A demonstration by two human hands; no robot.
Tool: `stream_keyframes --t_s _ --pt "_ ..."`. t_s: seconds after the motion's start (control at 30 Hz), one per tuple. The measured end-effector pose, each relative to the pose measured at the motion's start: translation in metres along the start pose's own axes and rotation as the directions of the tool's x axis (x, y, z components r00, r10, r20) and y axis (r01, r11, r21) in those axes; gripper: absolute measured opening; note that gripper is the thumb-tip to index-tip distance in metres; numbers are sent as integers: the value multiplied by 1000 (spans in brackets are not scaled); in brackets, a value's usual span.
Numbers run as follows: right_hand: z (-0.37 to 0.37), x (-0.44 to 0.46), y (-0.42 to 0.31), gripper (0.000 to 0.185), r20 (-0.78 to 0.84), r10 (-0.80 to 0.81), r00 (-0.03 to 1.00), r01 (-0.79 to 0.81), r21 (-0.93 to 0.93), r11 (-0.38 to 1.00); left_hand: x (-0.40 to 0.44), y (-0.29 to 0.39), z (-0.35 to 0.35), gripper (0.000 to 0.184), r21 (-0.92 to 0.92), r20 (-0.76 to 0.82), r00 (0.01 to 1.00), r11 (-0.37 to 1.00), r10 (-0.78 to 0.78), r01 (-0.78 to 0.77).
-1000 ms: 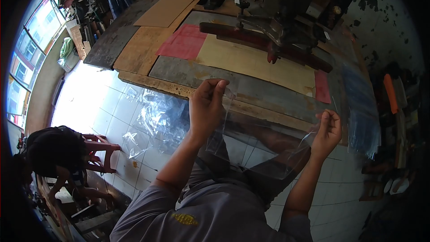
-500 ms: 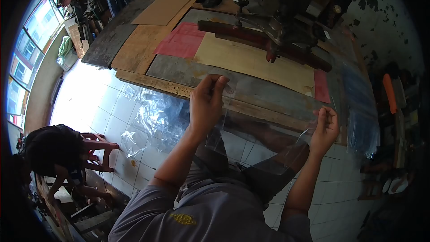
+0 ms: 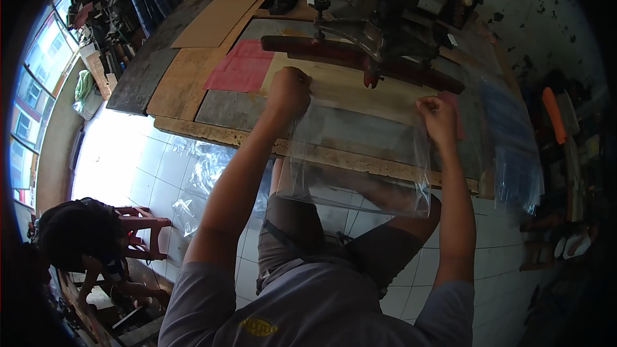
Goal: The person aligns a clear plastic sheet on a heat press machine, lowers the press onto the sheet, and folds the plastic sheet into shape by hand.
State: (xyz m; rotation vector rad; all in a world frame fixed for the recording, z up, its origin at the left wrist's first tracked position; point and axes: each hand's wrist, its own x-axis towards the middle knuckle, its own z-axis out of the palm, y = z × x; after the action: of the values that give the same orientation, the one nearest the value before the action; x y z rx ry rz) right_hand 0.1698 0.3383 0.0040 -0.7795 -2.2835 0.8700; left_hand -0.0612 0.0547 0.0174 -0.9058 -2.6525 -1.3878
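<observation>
At the far left a co-worker (image 3: 80, 234) bends low, just beside a red stool (image 3: 143, 231) on the tiled floor. Clear, crumpled plastic (image 3: 205, 166) lies on that floor below the front edge of the table (image 3: 168, 93). Towards the table's left rear corner rests a flat brown cardboard piece (image 3: 215, 22); right of it and nearer the front edge is a pink patch (image 3: 239, 67). The person's left hand (image 3: 289, 93) is closed on the upper left corner of a clear plastic sheet (image 3: 360, 183); its fingertips are partly hidden. The sheet spans the two hands, which are well apart, and hangs across the table's front edge, its lower part over the person's legs. Behind it a cream strip (image 3: 360, 87) lies on the table beneath a dark red bar (image 3: 411, 72). The right hand (image 3: 440, 119) pinches the sheet's upper right corner between thumb and fingers. Along the table's right end lies a stack of clear bluish plastic (image 3: 514, 154), reaching past the front right corner; further right stands something orange (image 3: 554, 115).
</observation>
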Motion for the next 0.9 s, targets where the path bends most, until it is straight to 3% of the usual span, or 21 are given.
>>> stream_keyframes --t_s 0.13,0.23,0.43,0.6,0.7,0.9 --pt "3 5 -20 17 -8 20 1000 -21 -137 990 9 4 2 19 31 0 999 998 -54 54" --pt "3 6 -13 17 -4 -182 983 176 -226 958 11 1 5 15 100 28 998 993 -62 59" --pt "0 2 -30 14 50 -125 991 134 -310 941 14 10 4 16 259 46 998 966 -34 21" --pt "-1 3 -27 10 85 -188 978 205 -310 928 13 12 3 19 315 65 998 949 0 -20" --pt "-4 4 -24 10 116 -182 976 208 -272 940 15 6 1 19 291 102 992 952 73 -100" --pt "-16 -6 -27 15 167 -113 979 152 -248 957 12 1 -11 23 154 243 966 987 -86 49"
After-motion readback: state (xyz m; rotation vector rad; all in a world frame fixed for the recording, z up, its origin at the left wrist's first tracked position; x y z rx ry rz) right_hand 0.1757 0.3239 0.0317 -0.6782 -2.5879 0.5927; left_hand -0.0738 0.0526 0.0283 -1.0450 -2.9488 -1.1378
